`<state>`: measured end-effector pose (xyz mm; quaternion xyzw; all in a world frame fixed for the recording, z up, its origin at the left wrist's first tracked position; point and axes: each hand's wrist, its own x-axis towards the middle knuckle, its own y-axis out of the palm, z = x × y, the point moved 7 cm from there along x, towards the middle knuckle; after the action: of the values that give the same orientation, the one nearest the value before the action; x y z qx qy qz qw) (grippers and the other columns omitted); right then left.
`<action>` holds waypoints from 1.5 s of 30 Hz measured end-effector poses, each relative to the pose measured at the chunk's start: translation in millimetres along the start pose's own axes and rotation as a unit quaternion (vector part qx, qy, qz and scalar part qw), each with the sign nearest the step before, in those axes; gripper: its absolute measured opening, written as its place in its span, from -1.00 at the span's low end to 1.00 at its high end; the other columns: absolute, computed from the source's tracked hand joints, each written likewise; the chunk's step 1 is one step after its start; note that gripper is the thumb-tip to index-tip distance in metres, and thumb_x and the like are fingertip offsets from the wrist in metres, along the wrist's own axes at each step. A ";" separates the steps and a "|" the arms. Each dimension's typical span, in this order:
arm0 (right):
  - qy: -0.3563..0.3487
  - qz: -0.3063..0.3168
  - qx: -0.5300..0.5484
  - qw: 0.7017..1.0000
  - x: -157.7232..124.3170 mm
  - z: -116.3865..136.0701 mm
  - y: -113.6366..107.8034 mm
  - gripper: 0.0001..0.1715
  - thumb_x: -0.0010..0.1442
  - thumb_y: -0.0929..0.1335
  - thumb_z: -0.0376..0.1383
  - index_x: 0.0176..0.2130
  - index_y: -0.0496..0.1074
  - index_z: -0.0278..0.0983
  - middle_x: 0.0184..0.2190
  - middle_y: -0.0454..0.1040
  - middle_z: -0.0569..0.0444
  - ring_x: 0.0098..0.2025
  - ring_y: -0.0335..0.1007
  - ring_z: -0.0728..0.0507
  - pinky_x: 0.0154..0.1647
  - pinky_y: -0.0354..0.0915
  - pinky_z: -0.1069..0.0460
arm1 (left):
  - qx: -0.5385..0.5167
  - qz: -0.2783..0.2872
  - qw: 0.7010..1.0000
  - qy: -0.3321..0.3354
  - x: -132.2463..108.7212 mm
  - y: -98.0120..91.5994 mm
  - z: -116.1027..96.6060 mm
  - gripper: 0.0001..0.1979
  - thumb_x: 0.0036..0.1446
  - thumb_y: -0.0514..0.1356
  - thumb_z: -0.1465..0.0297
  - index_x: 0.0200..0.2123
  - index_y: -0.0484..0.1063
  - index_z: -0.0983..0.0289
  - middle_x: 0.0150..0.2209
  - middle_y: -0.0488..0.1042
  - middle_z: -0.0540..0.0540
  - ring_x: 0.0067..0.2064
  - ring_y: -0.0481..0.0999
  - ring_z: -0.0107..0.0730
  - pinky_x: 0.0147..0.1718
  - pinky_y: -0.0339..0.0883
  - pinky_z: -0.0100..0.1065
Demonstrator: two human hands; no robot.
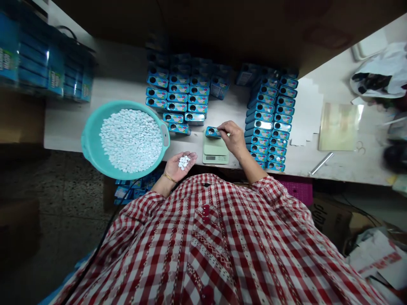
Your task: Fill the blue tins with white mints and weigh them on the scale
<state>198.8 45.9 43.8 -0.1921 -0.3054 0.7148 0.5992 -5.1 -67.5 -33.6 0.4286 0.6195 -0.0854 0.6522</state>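
On top of a pale green scale [215, 148], near the table's front edge, stands one small blue tin [212, 131], w/ a dark round hole at the L part of its upper face. At its R end is the right hand [233, 136]: thumb & index fingertips are close together at the tin, but I cannot tell if they clamp it or pinch a small piece. To the L of the scale, the left hand [175, 166] is turned palm up, fingers extended and apart from the thumb, w/ a little heap of white pieces [183, 162] lying loose on it; a gold-coloured bracelet [170, 178] is on the wrist. Just beside this hand, farther L, a turquoise bowl [93, 135] holds many more of the same pcs. Behind the scale, to the L, is a group of similar tins [178, 88]; R of the right hand, tins in two long rows [263, 127]. Farther R on the table [233, 99] are white sheets [307, 110] & a metal tube [322, 163].
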 end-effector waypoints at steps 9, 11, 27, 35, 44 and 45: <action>-0.019 -0.021 0.019 0.999 -7.7 13.8 -0.3 -0.80 0.18 0.24 -0.39 -0.32 0.44 -0.24 -0.32 0.45 0.02 -0.22 0.38 -0.08 -0.15 0.32 0.01 | -0.001 -0.007 1.000 0.005 0.6 -0.6 2.9 -0.72 0.17 -0.02 0.48 -0.27 0.49 0.41 -0.33 0.57 0.25 -0.08 0.54 -0.24 -0.07 0.41 -0.25; -0.047 -0.012 0.038 0.998 -10.1 26.0 4.4 -0.81 0.19 0.24 -0.38 -0.32 0.44 -0.24 -0.33 0.45 0.03 -0.22 0.38 -0.07 -0.15 0.33 0.02 | 0.006 0.003 1.000 0.000 2.7 5.6 4.5 -0.72 0.18 -0.02 0.47 -0.25 0.48 0.42 -0.32 0.56 0.25 -0.09 0.54 -0.24 -0.08 0.41 -0.26; -0.010 0.024 0.021 0.999 -2.9 0.6 20.4 -0.79 0.18 0.24 -0.38 -0.30 0.46 -0.24 -0.31 0.47 0.03 -0.21 0.40 -0.08 -0.13 0.32 0.01 | 0.005 0.027 1.000 -0.009 12.7 25.4 1.3 -0.70 0.18 -0.03 0.48 -0.15 0.45 0.41 -0.35 0.57 0.23 -0.22 0.58 -0.27 -0.20 0.46 -0.28; -0.008 0.079 -0.160 0.984 -7.2 -13.5 20.8 -0.59 0.17 0.32 -0.24 0.03 0.36 -0.24 -0.03 0.39 -0.10 0.00 0.25 -0.25 -0.01 0.25 -0.14 | -0.013 0.017 1.000 -0.005 12.7 19.2 -3.7 -0.71 0.18 -0.03 0.48 -0.23 0.47 0.44 -0.35 0.57 0.26 -0.22 0.59 -0.27 -0.27 0.47 -0.34; 0.032 0.036 -0.255 0.966 91.1 -66.0 3.6 -0.56 0.18 0.26 -0.34 0.07 0.32 -0.31 -0.03 0.37 -0.13 -0.01 0.19 -0.27 -0.03 0.27 -0.15 | -0.052 -0.037 0.997 0.033 3.6 -2.0 -25.5 -0.70 0.17 -0.03 0.52 -0.16 0.46 0.40 -0.34 0.57 0.25 -0.25 0.59 -0.28 -0.27 0.51 -0.34; 0.028 0.030 -0.256 0.966 103.2 -69.2 4.6 -0.57 0.18 0.26 -0.35 0.06 0.34 -0.29 -0.03 0.37 -0.11 -0.01 0.19 -0.27 -0.05 0.28 -0.14 | -0.055 -0.045 0.997 0.035 1.5 -4.6 -26.1 -0.70 0.17 -0.03 0.52 -0.17 0.46 0.39 -0.34 0.57 0.25 -0.25 0.59 -0.28 -0.27 0.51 -0.34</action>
<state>218.2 160.2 -1.1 -0.3678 -0.4553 0.6251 0.5164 -26.9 -52.3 -33.5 0.3662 0.6645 -0.0654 0.6481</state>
